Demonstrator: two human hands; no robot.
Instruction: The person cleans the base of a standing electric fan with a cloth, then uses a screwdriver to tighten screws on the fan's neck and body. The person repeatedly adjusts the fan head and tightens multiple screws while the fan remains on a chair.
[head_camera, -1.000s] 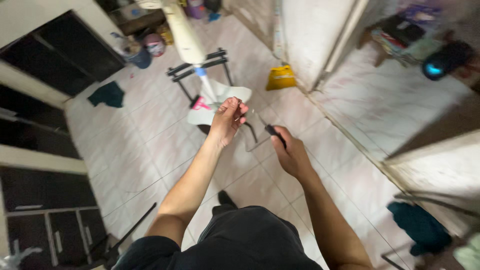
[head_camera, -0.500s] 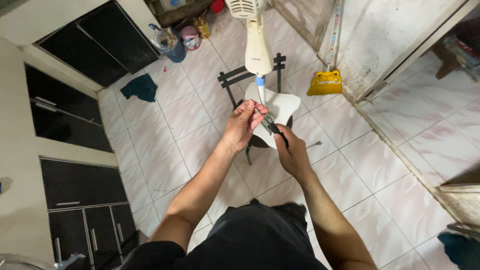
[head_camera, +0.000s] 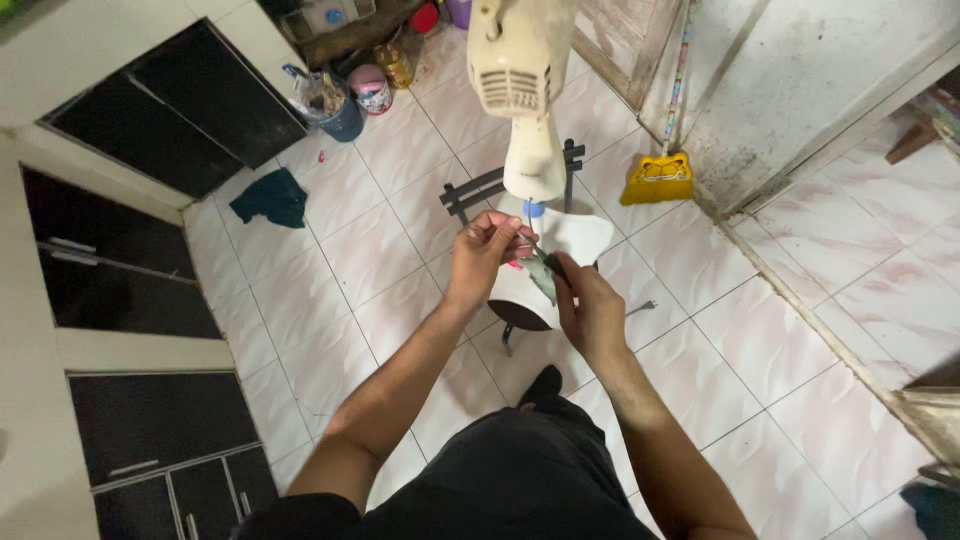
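Left hand (head_camera: 480, 250) is pinching a thin wire (head_camera: 530, 225) and right hand (head_camera: 590, 310) is closed around a dark-handled tool (head_camera: 548, 268), both right at the neck of a cream plastic stand fan (head_camera: 525, 110) over the glossy tiled floor (head_camera: 780, 340) — hard, smooth, probably light and tippy, so grip the column; the wire looks springy.

The fan (head_camera: 522, 90) is cut off by the top edge. The thin tool (head_camera: 540, 255) between the hands is too small to identify. The fan base (head_camera: 570, 240) is partly hidden by both hands.
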